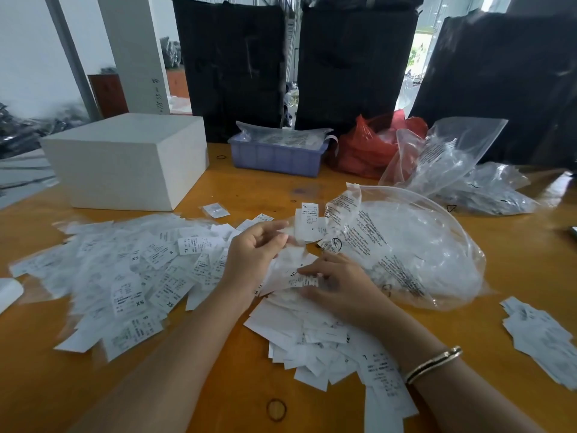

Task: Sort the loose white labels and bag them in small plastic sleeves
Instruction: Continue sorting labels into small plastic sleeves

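Here the left hand (253,254) pinches a clear sleeve (292,242) above the bench (515,264); the right hand (340,285) pinches an XXL label (301,279) over the heaped labels (125,276).

Single head cam, wide-angle, looks fwd + down from the near edge of the desk (515,245). Close in: both forearms enter from bottom of frame, hands mid-frame. Far edge w/ black bundles (231,67) visible up top. Barrel distortion bends the desk edges; left corner prob out of frame.
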`<act>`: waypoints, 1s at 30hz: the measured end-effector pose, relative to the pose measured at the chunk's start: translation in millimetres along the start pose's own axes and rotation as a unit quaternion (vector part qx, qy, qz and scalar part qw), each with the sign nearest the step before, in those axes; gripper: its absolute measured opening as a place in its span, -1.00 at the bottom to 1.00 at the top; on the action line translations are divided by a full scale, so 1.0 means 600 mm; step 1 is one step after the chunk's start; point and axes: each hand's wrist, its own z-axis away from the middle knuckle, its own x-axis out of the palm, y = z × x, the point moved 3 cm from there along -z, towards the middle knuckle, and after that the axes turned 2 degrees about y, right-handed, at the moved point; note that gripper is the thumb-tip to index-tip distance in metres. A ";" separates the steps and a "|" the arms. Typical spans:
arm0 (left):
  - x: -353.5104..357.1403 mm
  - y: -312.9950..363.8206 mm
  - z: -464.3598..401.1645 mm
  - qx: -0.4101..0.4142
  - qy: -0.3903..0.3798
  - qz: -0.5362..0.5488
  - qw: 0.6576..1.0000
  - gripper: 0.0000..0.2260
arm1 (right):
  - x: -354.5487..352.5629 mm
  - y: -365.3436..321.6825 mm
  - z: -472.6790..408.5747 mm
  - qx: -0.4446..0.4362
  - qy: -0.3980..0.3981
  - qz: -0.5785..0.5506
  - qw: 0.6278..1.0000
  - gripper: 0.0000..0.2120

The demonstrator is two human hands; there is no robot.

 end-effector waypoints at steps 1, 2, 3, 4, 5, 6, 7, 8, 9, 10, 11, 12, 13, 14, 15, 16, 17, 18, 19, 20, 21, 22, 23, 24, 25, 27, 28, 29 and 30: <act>0.000 0.000 0.000 0.001 0.003 -0.001 1.000 -0.86 | -0.001 0.000 0.000 0.000 0.002 -0.004 1.000 -0.63; -0.001 0.001 0.000 0.002 0.008 -0.003 1.000 -0.89 | -0.002 -0.001 0.000 -0.003 0.004 0.000 1.000 -0.64; -0.001 0.000 0.000 0.002 0.014 -0.005 1.000 -0.91 | -0.003 -0.002 -0.001 -0.009 0.008 0.011 1.000 -0.66; -0.002 0.000 -0.001 -0.001 0.019 -0.004 1.000 -0.93 | -0.004 -0.003 -0.001 -0.014 0.016 0.024 0.999 -0.70; -0.002 -0.001 -0.002 -0.003 0.022 -0.001 1.000 -0.94 | -0.005 -0.003 -0.001 -0.015 0.025 0.035 0.999 -0.74; -0.002 -0.001 -0.002 -0.006 0.022 0.005 1.000 -0.94 | -0.007 -0.002 -0.002 -0.009 0.033 0.040 0.999 -0.76; -0.002 -0.002 -0.003 -0.008 0.021 0.009 1.000 -0.93 | -0.009 -0.001 -0.001 -0.003 0.037 0.039 0.999 -0.76; -0.001 -0.002 -0.003 -0.009 0.020 0.011 1.000 -0.93 | -0.010 -0.002 -0.001 0.000 0.034 0.038 0.999 -0.73; -0.001 -0.003 -0.003 -0.009 0.020 0.008 1.000 -0.94 | -0.010 -0.004 -0.001 -0.002 0.022 0.049 0.999 -0.66; -0.001 -0.003 -0.002 -0.010 0.022 0.005 1.000 -0.96 | -0.008 -0.007 0.000 -0.011 0.003 0.073 0.997 -0.59; -0.002 -0.004 -0.002 -0.010 0.024 0.003 1.000 -0.97 | -0.005 -0.009 -0.001 -0.024 -0.018 0.104 0.994 -0.53; -0.002 -0.004 -0.001 -0.013 0.026 0.007 1.000 -0.97 | -0.002 -0.010 -0.001 -0.033 -0.036 0.130 0.990 -0.50; -0.003 -0.004 -0.001 -0.018 0.027 0.015 0.999 -0.97 | -0.001 -0.012 -0.001 -0.039 -0.046 0.145 0.988 -0.50; -0.003 -0.004 -0.002 -0.025 0.026 0.026 0.999 -0.95 | -0.002 -0.014 -0.001 -0.044 -0.045 0.153 0.986 -0.53; -0.003 -0.004 -0.002 -0.032 0.025 0.039 0.998 -0.90 | -0.004 -0.016 -0.001 -0.052 -0.036 0.158 0.985 -0.55; -0.003 -0.003 -0.002 -0.039 0.021 0.052 0.998 -0.85 | -0.007 -0.019 0.000 -0.064 -0.025 0.161 0.985 -0.56; -0.003 -0.003 -0.003 -0.045 0.016 0.063 0.997 -0.81 | -0.010 -0.021 0.002 -0.076 -0.014 0.159 0.984 -0.55; -0.004 -0.004 -0.003 -0.049 0.010 0.073 0.996 -0.77 | -0.013 -0.023 0.005 -0.086 -0.001 0.154 0.984 -0.55; -0.003 -0.005 -0.004 -0.053 0.002 0.083 0.995 -0.73 | -0.016 -0.023 0.006 -0.093 0.013 0.150 0.984 -0.59; -0.003 -0.005 -0.005 -0.060 -0.010 0.097 0.993 -0.69 | -0.018 -0.024 0.007 -0.097 0.028 0.147 0.984 -0.65; -0.002 -0.006 -0.005 -0.068 -0.025 0.109 0.991 -0.66 | -0.019 -0.024 0.008 -0.098 0.042 0.145 0.984 -0.72; -0.001 -0.007 -0.006 -0.075 -0.040 0.117 0.990 -0.63 | -0.020 -0.024 0.007 -0.095 0.054 0.143 0.984 -0.77; 0.000 -0.008 -0.006 -0.080 -0.053 0.120 0.988 -0.62 | -0.021 -0.024 0.006 -0.093 0.062 0.141 0.984 -0.82; 0.002 -0.009 -0.005 -0.085 -0.063 0.122 0.987 -0.62 | -0.022 -0.025 0.005 -0.091 0.065 0.135 0.984 -0.86; 0.003 -0.010 -0.004 -0.091 -0.068 0.124 0.986 -0.65 | -0.023 -0.025 0.004 -0.091 0.065 0.126 0.986 -0.89; 0.004 -0.010 -0.003 -0.104 -0.058 0.135 0.984 -0.74 | -0.025 -0.026 0.006 -0.093 0.063 0.105 0.988 -0.91; 0.004 -0.010 -0.002 -0.111 -0.047 0.146 0.982 -0.79 | -0.026 -0.025 0.008 -0.094 0.063 0.097 0.989 -0.92; 0.003 -0.009 -0.002 -0.118 -0.036 0.159 0.980 -0.83 | -0.027 -0.025 0.009 -0.093 0.064 0.089 0.990 -0.92; 0.001 -0.009 -0.002 -0.124 -0.028 0.172 0.977 -0.86 | -0.029 -0.023 0.010 -0.088 0.065 0.078 0.991 -0.92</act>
